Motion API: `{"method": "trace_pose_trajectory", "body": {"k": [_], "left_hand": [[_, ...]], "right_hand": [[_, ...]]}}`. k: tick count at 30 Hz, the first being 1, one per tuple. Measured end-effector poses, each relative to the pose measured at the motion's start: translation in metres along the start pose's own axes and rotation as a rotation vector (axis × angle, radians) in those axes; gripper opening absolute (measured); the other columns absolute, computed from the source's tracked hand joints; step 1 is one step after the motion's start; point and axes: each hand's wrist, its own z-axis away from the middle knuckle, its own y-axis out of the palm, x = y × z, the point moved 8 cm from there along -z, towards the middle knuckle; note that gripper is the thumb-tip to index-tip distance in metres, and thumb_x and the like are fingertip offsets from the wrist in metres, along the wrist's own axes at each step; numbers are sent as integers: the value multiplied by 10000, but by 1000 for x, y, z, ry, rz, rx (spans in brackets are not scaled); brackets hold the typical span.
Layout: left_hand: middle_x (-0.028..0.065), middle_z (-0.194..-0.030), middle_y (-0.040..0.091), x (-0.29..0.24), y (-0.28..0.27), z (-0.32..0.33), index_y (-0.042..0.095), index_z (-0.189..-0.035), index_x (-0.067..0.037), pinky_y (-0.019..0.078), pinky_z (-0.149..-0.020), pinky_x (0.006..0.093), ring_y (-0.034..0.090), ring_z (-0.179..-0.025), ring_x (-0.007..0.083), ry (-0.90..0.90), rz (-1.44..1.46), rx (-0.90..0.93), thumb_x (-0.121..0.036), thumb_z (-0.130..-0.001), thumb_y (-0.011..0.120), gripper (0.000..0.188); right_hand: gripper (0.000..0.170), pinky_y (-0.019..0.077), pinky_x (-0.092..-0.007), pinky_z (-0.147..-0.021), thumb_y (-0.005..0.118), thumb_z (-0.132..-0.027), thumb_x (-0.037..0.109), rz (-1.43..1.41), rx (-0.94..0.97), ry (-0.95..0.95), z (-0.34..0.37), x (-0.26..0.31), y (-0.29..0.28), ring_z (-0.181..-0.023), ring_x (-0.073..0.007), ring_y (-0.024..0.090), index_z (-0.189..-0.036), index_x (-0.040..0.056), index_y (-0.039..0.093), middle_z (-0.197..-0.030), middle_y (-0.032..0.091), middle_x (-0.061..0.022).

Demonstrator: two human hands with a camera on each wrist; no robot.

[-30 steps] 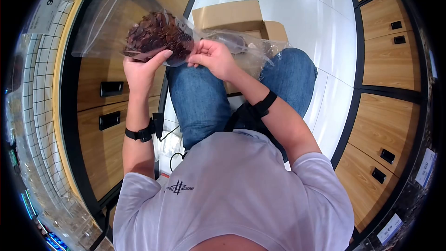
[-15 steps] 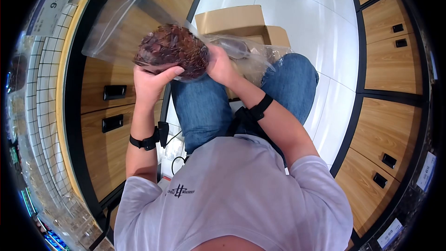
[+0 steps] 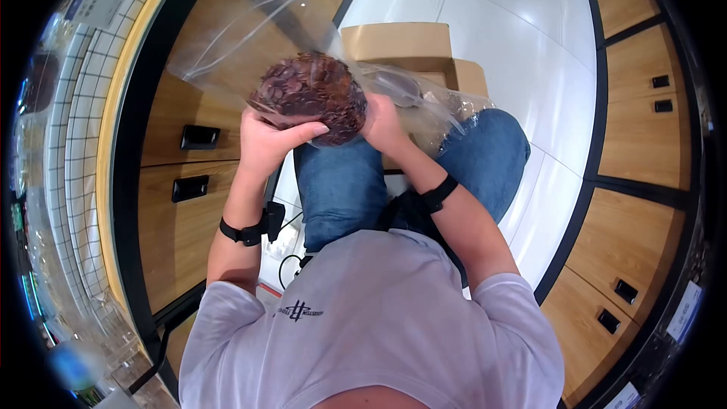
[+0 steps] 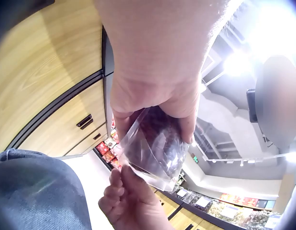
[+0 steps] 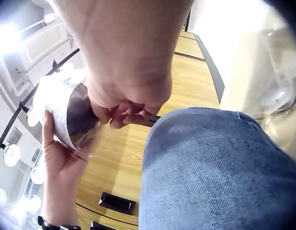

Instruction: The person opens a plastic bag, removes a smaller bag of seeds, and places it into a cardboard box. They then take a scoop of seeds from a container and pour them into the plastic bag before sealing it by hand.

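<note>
A clear zip-top plastic bag (image 3: pixel 227 39), partly filled with dark reddish-brown flakes (image 3: pixel 312 89), is held up over the person's knee. Its zip end points to the upper left, and the flakes are bunched at the lower end. My left hand (image 3: pixel 269 142) grips the filled part from the near side, thumb lying across the front. At the bag's lower right end is my right hand (image 3: pixel 385 123), its fingertips hidden behind the bag in the head view. In the left wrist view, the right hand's thumb and fingers (image 4: pixel 120 184) pinch the bag's bottom edge.
An open cardboard box (image 3: pixel 397 42) stands on the white floor beyond the knees, with a clear plastic bag (image 3: pixel 454 106) spilling over its near side. Wooden drawers (image 3: pixel 170 238) with black handles line the left, and more cabinets (image 3: pixel 644 136) the right. Wire-grid shelving (image 3: pixel 79 151) edges the far left.
The bag and both hands have shifted right and down in the head view. The right hand's fingers, visible at the bag's end a second ago, are now tucked behind it.
</note>
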Motion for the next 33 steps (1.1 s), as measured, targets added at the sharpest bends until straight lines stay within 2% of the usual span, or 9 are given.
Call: {"method": "trace_pose_trajectory", "body": {"k": [2,5,11,13,17,21,22,26,33], "left_hand": [[90,-1017,728,-7,-4,2,685,-1065,45,536,-856,302,677,-922,150,15,-90,-11,-44,-664,887,458],[92,-1013,729,2,-13,0,679,-1065,54,536,-858,297,679,-918,146,-29,-127,-13,-42,-656,889,469],[92,-1054,719,57,-18,4,619,-1191,45,531,-899,321,675,-962,157,-101,-74,-84,-67,-641,903,630],[113,-1153,689,57,-16,4,610,-1239,11,499,-969,339,643,-1089,194,-31,-148,-97,-76,-620,913,694],[133,-1284,622,39,-20,4,583,-1293,-4,441,-1064,369,578,-1221,243,38,-99,-17,-99,-629,906,744],[150,-1277,637,28,-49,13,625,-1262,-1,448,-1060,357,600,-1196,246,1,50,-6,-77,-661,881,657],[162,-1214,674,18,-57,16,693,-1147,16,469,-1032,345,631,-1150,236,57,8,-48,-44,-734,819,437],[169,-1089,722,5,-73,20,739,-950,44,511,-944,322,682,-1021,221,211,-38,-95,8,-836,698,127],[153,-1052,732,20,-85,19,738,-956,36,522,-895,311,685,-972,204,176,-114,-178,-15,-856,704,117]], "right_hand": [[278,514,-310,-835,644,-883,32,126,12,152,4,-15,-14,-911,-171,665,-1148,-45,611,-1015,718,-96],[224,529,-262,-786,654,-899,30,-73,-42,315,8,-40,-44,-833,-125,662,-1120,-7,666,-940,710,-61],[219,503,-240,-738,685,-883,50,-54,-185,62,-17,50,-40,-804,-103,628,-1097,0,686,-979,706,-63],[219,496,-242,-726,723,-853,67,308,-58,-137,-21,72,-24,-807,-110,628,-1063,5,700,-981,703,-61],[134,501,-253,-712,759,-814,65,424,-90,-158,-22,79,-13,-785,-135,633,-940,27,737,-905,704,-60],[106,506,-262,-695,763,-811,68,503,-68,-219,-22,95,0,-756,-151,634,-908,32,741,-877,703,-65],[106,506,-264,-690,766,-808,70,515,-71,-213,-21,95,0,-753,-156,637,-903,32,739,-880,704,-69],[96,505,-267,-677,768,-809,90,567,-64,-238,-23,102,2,-747,-162,645,-880,34,734,-870,706,-72],[60,498,-261,-712,727,-841,69,584,-22,-166,-28,116,3,-768,-151,647,-855,10,726,-839,703,-60]]}}
